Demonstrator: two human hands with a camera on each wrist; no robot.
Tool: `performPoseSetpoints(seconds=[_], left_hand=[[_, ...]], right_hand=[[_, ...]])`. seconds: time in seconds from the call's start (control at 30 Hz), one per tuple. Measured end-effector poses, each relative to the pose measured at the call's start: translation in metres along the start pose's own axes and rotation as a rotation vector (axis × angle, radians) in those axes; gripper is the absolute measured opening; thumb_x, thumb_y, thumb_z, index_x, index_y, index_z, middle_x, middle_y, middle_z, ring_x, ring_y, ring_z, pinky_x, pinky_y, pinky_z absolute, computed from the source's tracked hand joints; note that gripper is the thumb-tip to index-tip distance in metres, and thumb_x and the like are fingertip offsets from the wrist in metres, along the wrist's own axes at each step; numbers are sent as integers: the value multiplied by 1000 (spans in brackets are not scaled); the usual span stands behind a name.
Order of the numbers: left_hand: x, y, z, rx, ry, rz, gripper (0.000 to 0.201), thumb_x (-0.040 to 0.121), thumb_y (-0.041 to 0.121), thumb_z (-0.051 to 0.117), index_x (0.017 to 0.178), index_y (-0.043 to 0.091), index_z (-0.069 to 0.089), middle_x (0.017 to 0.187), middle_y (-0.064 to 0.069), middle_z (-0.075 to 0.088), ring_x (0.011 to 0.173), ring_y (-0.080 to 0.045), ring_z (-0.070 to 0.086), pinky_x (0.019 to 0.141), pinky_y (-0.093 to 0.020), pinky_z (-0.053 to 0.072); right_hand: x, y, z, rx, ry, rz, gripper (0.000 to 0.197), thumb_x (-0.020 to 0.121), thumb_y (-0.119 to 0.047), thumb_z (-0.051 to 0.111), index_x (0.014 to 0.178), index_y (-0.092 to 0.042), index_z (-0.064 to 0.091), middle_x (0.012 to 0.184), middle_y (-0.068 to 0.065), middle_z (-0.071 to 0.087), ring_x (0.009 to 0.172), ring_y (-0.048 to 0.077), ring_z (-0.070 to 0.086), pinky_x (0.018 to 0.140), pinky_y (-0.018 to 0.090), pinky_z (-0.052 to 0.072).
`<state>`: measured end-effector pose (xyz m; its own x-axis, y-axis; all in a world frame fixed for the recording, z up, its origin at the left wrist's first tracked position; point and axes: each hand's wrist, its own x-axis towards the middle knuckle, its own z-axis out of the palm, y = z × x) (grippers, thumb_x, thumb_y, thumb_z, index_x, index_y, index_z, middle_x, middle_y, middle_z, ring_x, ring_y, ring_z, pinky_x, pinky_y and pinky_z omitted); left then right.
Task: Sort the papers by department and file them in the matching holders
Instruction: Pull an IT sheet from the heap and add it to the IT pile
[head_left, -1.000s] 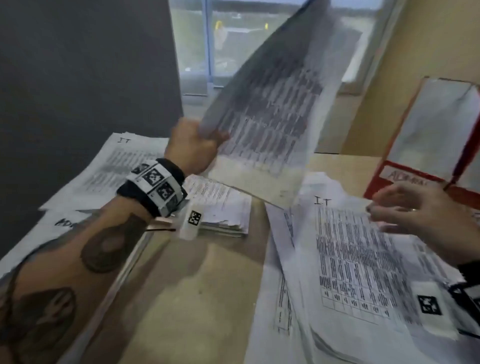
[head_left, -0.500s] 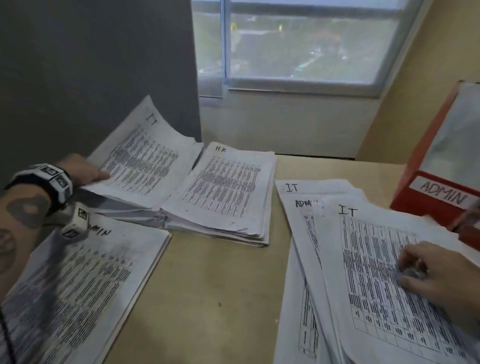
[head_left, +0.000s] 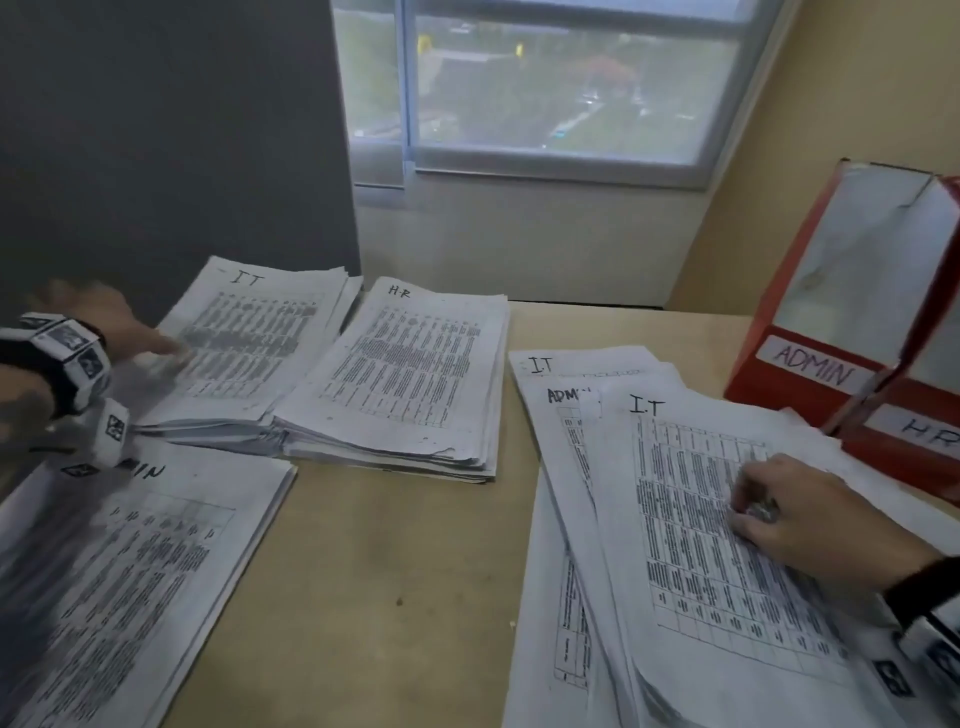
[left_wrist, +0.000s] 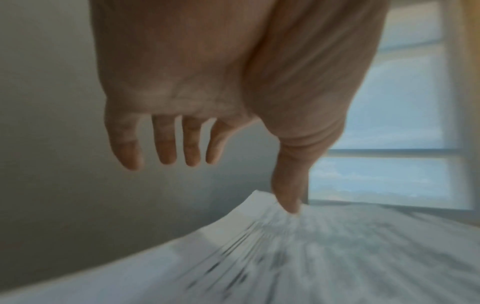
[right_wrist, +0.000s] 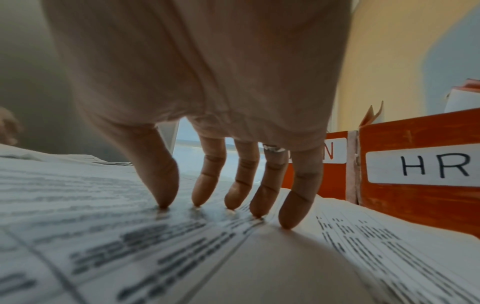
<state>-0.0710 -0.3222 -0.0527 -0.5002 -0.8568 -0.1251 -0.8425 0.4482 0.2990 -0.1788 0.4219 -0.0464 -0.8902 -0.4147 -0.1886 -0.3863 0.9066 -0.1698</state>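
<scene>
While sorted papers lie in three stacks on the left of the desk (head_left: 384, 561), the left hand (head_left: 98, 322) is seen from the head camera spread over the IT stack (head_left: 249, 348), blurred, nothing gripped. An HR stack (head_left: 410, 374) lies just beside it, overlapping its edge, and an ADMIN stack (head_left: 135, 571) is nearer the viewer. On the right, a loose heap (head_left: 675, 545) is fanned out, with sheets marked IT and ADMIN showing; the right hand (head_left: 810, 514) is rested on its top IT sheet. Two red holders, ADMIN (head_left: 831, 301) and HR (head_left: 924, 436), are stood side by side at the far right, touching the heap's edge. A window (head_left: 561, 88) is seen behind the desk. From the left wrist, the left hand (left_wrist: 207, 82) is shown wide, fingers (left_wrist: 166, 148) straight and apart in the air, only the thumb tip touching the blurred top sheet of the IT stack (left_wrist: 337, 246). From the right wrist, the right hand (right_wrist: 207, 82) is shown with all five fingertips (right_wrist: 163, 197) pressed onto the heap (right_wrist: 130, 236), fingers only slightly bent, no sheet pinched; the HR holder (right_wrist: 415, 195) and part of the ADMIN holder (right_wrist: 335, 181) are seen just beyond.
</scene>
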Motion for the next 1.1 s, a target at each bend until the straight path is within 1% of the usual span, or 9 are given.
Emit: performPoseSetpoints(seconds=[0.03,0.1,0.17,0.27,0.4,0.53,0.6,0.87,1.1], left_hand=[[34,-1,5,4,68,114,97,32,65,100,87,-3,57,114,-35,63,108,-53,58,91,-56,51],[31,38,-2,-42,235,373,89,43,76,90,97,13,57,112,-27,63,105,-49,60,90,-60,53],[-89,116,-22,-25,305,571,64,65,68,86,104,22,64,113,-16,66,102,-39,64,91,-53,57],[-236,211,-12,-60,85,891,34,82,50,82,102,26,68,102,4,67,93,-19,64,83,-37,52],[-307,295,60,40,-214,1137,38,85,57,77,110,28,69,103,10,69,98,-15,64,89,-33,53],[-341,352,130,217,-357,1172,77,81,69,74,137,18,61,132,-1,66,121,-25,60,103,-39,51],[-347,366,145,259,-374,1154,83,79,73,73,133,10,64,131,-8,67,120,-28,61,102,-40,52],[-336,380,138,-28,-224,1073,21,82,40,85,91,23,79,93,-1,70,97,-23,62,72,-34,45],[-348,377,127,70,-147,1105,30,95,45,70,96,16,78,87,-3,63,85,-24,64,69,-34,46]], right_hand=[[1,1,-1,0,-6,1,17,87,-42,78,86,-38,62,98,-13,59,87,3,58,76,28,47],[3,5,-6,11,-33,3,21,83,-45,81,88,-37,63,98,-13,61,89,3,58,76,26,47],[6,7,-16,34,-39,14,25,80,-45,85,89,-35,64,97,-12,66,87,2,60,71,21,43],[9,5,-27,37,-45,42,36,77,-50,87,100,-34,64,106,-12,63,91,3,58,71,20,42],[10,-1,-20,-5,-146,73,65,67,-60,89,118,-41,53,125,-10,48,113,15,52,98,37,48],[4,-3,-14,45,-134,82,62,71,-54,89,119,-41,51,135,-7,44,124,20,47,110,43,43],[1,-3,-14,60,-123,87,63,72,-53,89,120,-40,51,139,-6,44,126,20,46,110,44,43],[-1,-10,-20,34,-119,118,65,71,-51,91,122,-37,53,133,-9,49,121,19,50,105,48,49],[15,-29,-36,63,309,-33,39,90,-37,77,123,-24,59,121,-8,59,106,14,57,98,34,51]])
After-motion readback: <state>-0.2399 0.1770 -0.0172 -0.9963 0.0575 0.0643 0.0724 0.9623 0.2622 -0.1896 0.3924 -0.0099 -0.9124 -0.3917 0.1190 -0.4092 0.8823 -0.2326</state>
